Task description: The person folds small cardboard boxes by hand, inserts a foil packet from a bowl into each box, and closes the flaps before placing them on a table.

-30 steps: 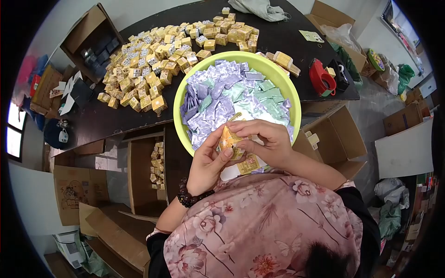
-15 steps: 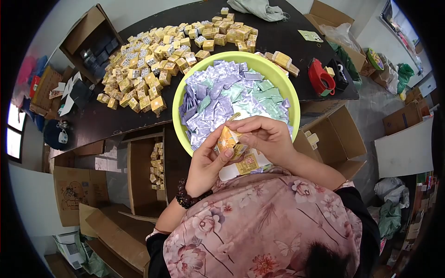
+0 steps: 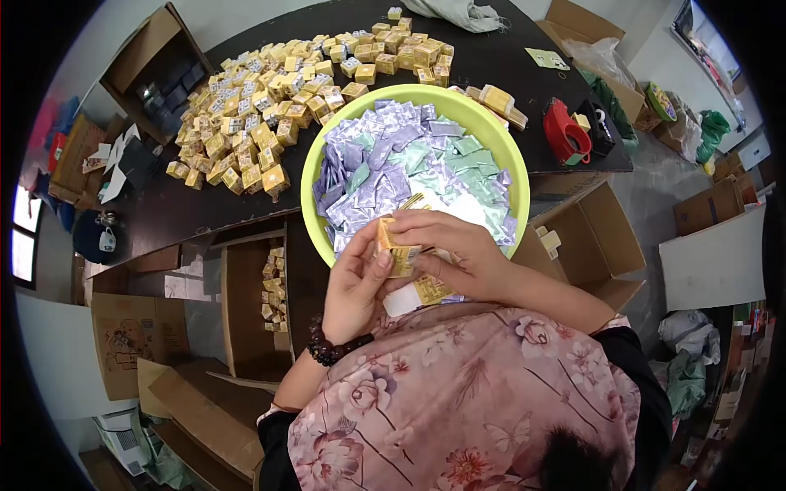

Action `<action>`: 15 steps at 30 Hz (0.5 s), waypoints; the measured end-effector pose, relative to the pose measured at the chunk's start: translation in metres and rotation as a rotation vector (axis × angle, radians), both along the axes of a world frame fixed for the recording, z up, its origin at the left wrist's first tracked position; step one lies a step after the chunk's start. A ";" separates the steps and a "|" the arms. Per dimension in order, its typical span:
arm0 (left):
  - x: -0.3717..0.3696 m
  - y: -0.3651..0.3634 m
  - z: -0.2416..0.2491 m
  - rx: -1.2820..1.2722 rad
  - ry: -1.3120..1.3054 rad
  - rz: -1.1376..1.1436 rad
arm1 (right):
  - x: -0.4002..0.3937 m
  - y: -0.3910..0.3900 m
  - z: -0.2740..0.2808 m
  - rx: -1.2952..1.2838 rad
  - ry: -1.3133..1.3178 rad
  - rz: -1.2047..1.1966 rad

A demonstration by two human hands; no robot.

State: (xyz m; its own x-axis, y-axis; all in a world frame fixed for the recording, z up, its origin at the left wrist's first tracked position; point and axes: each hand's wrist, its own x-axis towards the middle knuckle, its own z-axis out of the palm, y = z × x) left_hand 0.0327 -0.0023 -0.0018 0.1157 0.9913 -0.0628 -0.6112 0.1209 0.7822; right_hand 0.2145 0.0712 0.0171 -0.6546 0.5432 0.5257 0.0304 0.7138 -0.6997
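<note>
A small yellow-and-white carton is held between both hands above the near rim of a lime-green basin. My left hand grips its left side, thumb on the front face. Closed over its top and right side are the fingers of my right hand. Thin gold strips stick up behind the right fingers, and I cannot make out what they belong to. Below the hands lies another yellow-and-white carton piece, by the floral garment. Purple sachets and green sachets fill the basin.
Many small yellow boxes are heaped on the dark table. A red tape dispenser stands right of the basin. Open cardboard boxes flank me, one at the right and one at the left holding small boxes.
The carton has turned in my hands, from a tilted pose with an orange face and white flap showing to a squarer, more upright one. My right fingers have moved down over its top.
</note>
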 end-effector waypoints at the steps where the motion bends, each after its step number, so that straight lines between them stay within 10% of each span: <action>1: -0.008 -0.003 0.000 0.047 0.132 0.092 | 0.002 0.001 0.002 -0.057 -0.010 0.019; 6: -0.118 -0.010 -0.035 0.062 0.538 0.716 | 0.017 0.004 -0.003 0.157 -0.374 -0.114; 9: -0.200 -0.038 -0.092 -0.117 1.558 0.883 | 0.022 -0.002 -0.013 0.269 -0.539 -0.095; 15: -0.161 -0.049 -0.081 -0.066 1.652 0.775 | 0.023 -0.013 -0.015 0.214 -0.650 -0.128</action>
State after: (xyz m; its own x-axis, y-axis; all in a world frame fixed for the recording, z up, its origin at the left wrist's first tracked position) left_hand -0.1285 -0.0509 -0.0824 -0.5304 0.7765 0.3400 0.7685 0.2711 0.5796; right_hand 0.2376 0.0578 0.0018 -0.8103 0.5656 0.1532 0.4888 0.7966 -0.3557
